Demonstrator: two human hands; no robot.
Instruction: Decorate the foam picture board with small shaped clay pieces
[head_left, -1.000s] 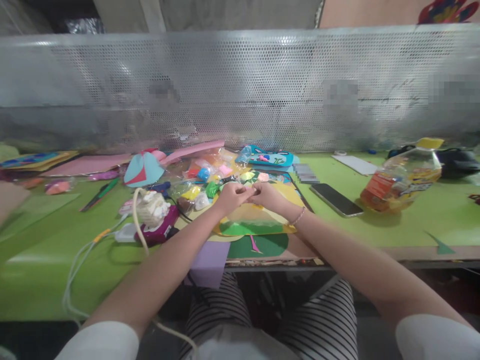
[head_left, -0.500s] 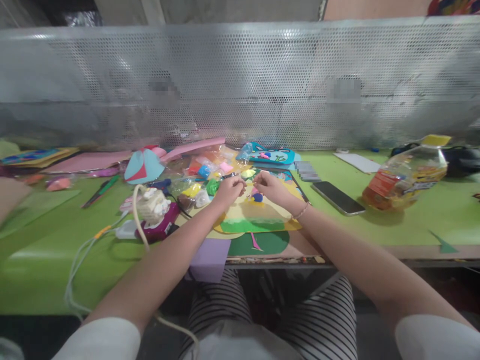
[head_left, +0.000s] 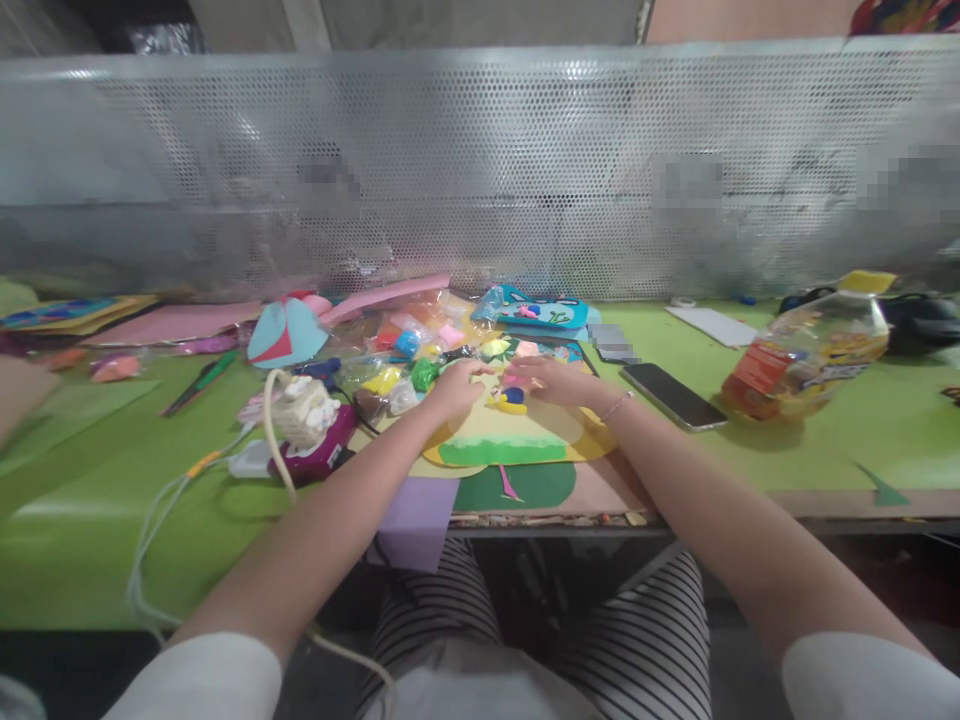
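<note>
A small modelling-clay figure (head_left: 513, 402) in yellow, blue and pink lies on a yellow picture board (head_left: 480, 425) with a green strip along its near edge. Close to the figure's left, my left hand (head_left: 457, 390) rests low over the board, its fingers reaching forward and apart. My right hand (head_left: 561, 382) lies palm down at the figure's upper right, with the fingers stretched out toward it. Fingertip contact with the clay is too small to make out. Neither hand visibly holds anything.
Bags of coloured clay (head_left: 409, 345) are heaped behind my left hand. A power adapter (head_left: 311, 440) with cables stands at left. To the right are a phone (head_left: 675, 395) and a drink bottle (head_left: 806, 350). A perforated metal panel (head_left: 480, 170) borders the back.
Both hands have gone from pinched fingers held above the figure to stretched fingers lower down. My right hand has flattened. More yellow now shows at the figure's lower side.
</note>
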